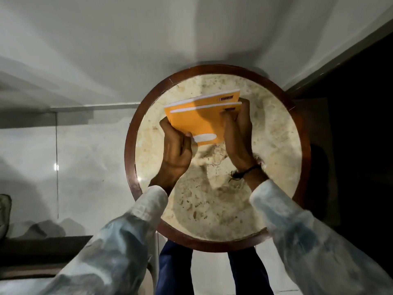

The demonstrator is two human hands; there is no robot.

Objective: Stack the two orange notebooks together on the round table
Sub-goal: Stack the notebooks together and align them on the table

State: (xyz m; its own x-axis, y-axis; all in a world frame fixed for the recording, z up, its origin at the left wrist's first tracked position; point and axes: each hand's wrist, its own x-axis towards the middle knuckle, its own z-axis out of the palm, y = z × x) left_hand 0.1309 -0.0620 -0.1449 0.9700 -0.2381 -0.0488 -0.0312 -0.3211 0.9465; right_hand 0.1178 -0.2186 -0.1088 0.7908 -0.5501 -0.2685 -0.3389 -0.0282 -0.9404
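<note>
Both hands clamp the two orange notebooks (pixel 197 122) between them over the round table (pixel 276 145): left hand (pixel 177 150) at the near-left corner, right hand (pixel 238 133) on the right edge.

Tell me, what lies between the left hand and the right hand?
In the head view, the two orange notebooks, one over the other, lie between the left hand and the right hand.

Round table (pixel 276 145): pale mottled stone top w/ dark red-brown wood rim. Two orange notebooks on the far half, one over the other. Top notebook (pixel 195 122) sits slightly nearer than the lower notebook (pixel 212 98), so the lower one's far edge and white page strip show. Can't tell if they lie flat on the top. Rest of the top bare.
</note>
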